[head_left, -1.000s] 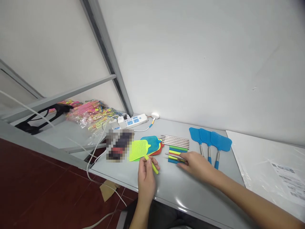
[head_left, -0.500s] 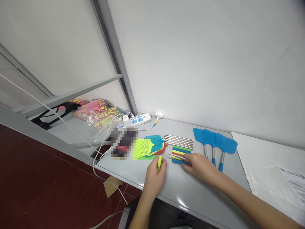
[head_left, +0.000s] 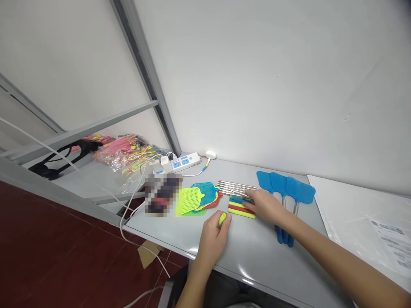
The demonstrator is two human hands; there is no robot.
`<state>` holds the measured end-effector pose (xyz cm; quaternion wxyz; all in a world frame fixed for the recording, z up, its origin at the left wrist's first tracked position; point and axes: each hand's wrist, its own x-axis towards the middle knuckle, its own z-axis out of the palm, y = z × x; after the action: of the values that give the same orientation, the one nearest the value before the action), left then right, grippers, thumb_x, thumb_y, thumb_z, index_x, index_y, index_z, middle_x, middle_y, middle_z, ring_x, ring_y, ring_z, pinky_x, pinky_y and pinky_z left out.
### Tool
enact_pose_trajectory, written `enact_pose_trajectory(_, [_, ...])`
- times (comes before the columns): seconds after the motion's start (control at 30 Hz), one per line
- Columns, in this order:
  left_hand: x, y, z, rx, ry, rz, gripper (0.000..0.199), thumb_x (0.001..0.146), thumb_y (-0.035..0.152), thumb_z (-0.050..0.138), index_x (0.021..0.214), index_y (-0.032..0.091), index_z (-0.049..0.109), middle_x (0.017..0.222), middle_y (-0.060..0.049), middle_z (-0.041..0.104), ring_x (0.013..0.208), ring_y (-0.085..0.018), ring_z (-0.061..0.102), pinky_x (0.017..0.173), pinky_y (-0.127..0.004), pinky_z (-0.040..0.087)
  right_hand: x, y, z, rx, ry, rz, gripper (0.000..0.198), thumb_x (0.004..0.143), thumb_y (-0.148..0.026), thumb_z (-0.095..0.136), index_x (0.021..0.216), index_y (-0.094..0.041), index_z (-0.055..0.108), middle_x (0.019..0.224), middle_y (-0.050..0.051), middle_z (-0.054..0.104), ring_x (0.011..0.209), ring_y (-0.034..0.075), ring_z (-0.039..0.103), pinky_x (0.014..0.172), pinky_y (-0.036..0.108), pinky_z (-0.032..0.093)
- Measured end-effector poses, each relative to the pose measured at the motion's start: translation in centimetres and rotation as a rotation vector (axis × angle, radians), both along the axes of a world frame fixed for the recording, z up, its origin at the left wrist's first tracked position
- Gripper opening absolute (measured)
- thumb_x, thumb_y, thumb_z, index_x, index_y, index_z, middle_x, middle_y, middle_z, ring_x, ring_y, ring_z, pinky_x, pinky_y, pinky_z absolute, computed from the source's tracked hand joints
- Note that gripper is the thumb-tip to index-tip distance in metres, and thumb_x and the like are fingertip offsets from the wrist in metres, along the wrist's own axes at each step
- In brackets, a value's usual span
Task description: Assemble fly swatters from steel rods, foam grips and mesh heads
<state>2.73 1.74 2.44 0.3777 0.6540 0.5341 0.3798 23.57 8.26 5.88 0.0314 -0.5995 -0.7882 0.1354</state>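
Note:
My left hand (head_left: 214, 235) is closed around a yellow-green handle tube (head_left: 222, 219), held above the table near its front edge. My right hand (head_left: 265, 206) is bent over the right ends of a row of coloured handle tubes (head_left: 241, 210), beside several metal rods (head_left: 236, 187). Its fingertips are pinched together there, and whatever lies between them is hidden. To the left, perforated fly swatter heads (head_left: 191, 199) in yellow, blue, red and green overlap in a pile. Three blue fly swatters (head_left: 300, 190) with metal shafts and blue grips lie beyond and partly under my right forearm.
A white power strip (head_left: 184, 162) with plugs and cables stands at the back left. Plastic-bagged colourful items (head_left: 125, 152) lie on the shelf behind it. A white package (head_left: 359, 214) covers the right side. The grey table (head_left: 253, 256) ends in front of me.
My right hand has moved up and away with the metal rod, which no longer shows in it. The lowest blue tube no longer shows in the row. My left hand keeps its tube.

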Motion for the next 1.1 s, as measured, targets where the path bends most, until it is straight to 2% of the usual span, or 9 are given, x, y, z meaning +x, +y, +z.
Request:
enact_pose_trajectory(0.1, [-0.1,0.0,-0.1,-0.008,-0.007,-0.003,0.034,0.096,0.043,0.044,0.070,0.020,0.045,0.064,0.004,0.045,0.063,-0.013,0.042,0.058,-0.024,0.029,0.2,-0.2,0.1,0.005,0.009,0.006,0.021,0.090,-0.040,0.055,0.084,-0.021,0.060,0.079,0.006,0.067,0.067,0.018,0.059,0.053,0.025,0.027])
enact_pose_trajectory(0.27, [0.0,0.1,-0.2,-0.013,-0.018,-0.016,0.035,0.095,0.046,0.044,0.071,0.020,0.047,0.065,0.003,0.047,0.064,-0.014,0.044,0.059,-0.024,0.030,0.2,-0.8,0.0,0.019,0.068,0.007,0.019,0.089,-0.038,0.057,0.081,-0.021,0.060,0.077,0.005,0.065,0.069,0.018,0.059,0.056,0.025,0.028])
enact_pose_trajectory(0.43, [-0.1,0.1,-0.1,-0.019,-0.041,-0.037,0.035,0.093,0.046,0.047,0.071,0.020,0.049,0.064,0.004,0.048,0.063,-0.014,0.044,0.059,-0.024,0.028,-0.3,-1.4,0.2,0.032,0.233,-0.018,0.021,0.086,-0.035,0.060,0.071,-0.020,0.056,0.068,0.002,0.059,0.065,0.016,0.053,0.058,0.026,0.029])
enact_pose_trajectory(0.53, [-0.2,0.1,0.1,-0.029,-0.067,-0.053,0.034,0.093,0.047,0.048,0.073,0.020,0.052,0.065,0.003,0.049,0.063,-0.014,0.045,0.059,-0.024,0.029,-0.9,-2.1,1.2,0.052,0.426,-0.052,0.033,0.092,-0.044,0.049,0.070,-0.020,0.053,0.064,0.000,0.052,0.063,0.015,0.049,0.059,0.026,0.032])
enact_pose_trajectory(0.7, [1.2,-0.7,0.2,-0.059,-0.130,-0.102,0.036,0.096,0.047,0.041,0.078,0.019,0.055,0.069,0.002,0.052,0.067,-0.014,0.047,0.061,-0.023,0.034,-2.5,-3.9,3.9,0.094,0.820,-0.131,0.048,0.100,-0.050,0.014,0.089,-0.021,0.051,0.075,0.002,0.052,0.074,0.017,0.054,0.067,0.028,0.044])
enact_pose_trajectory(0.8, [2.8,-1.6,-0.1,-0.082,-0.146,-0.157,0.034,0.095,0.046,0.043,0.078,0.019,0.056,0.065,0.003,0.050,0.063,-0.013,0.044,0.058,-0.023,0.033,-3.9,-5.1,4.9,-0.007,1.308,-0.160,0.042,0.098,-0.053,0.030,0.086,-0.022,0.054,0.084,0.004,0.054,0.082,0.018,0.055,0.076,0.029,0.046])
enact_pose_trajectory(0.87, [3.6,-2.2,-0.3,-0.088,-0.148,-0.188,0.033,0.094,0.044,0.046,0.076,0.018,0.055,0.063,0.004,0.047,0.061,-0.013,0.042,0.056,-0.023,0.031,-4.6,-5.8,4.9,-0.131,1.597,-0.163,0.035,0.094,-0.051,0.045,0.081,-0.021,0.057,0.080,0.002,0.052,0.077,0.016,0.053,0.077,0.030,0.045])
enact_pose_trajectory(0.97, [4.3,-2.5,-0.4,-0.078,-0.147,-0.202,0.033,0.094,0.042,0.046,0.071,0.018,0.051,0.061,0.004,0.043,0.059,-0.012,0.038,0.055,-0.023,0.028,-5.3,-6.7,4.6,-0.216,1.747,-0.138,0.029,0.092,-0.047,0.054,0.079,-0.021,0.059,0.065,-0.004,0.040,0.061,0.012,0.043,0.070,0.029,0.041])
enact_pose_trajectory(1.1, [4.3,-2.4,-0.3,-0.054,-0.152,-0.204,0.026,0.094,0.038,0.046,0.079,0.018,0.054,0.064,0.004,0.045,0.060,-0.012,0.036,0.056,-0.024,0.027,-5.4,-7.5,4.2,-0.209,1.831,-0.165,0.028,0.093,-0.043,0.055,0.077,-0.021,0.060,0.059,-0.007,0.025,0.054,0.010,0.026,0.062,0.028,0.036])
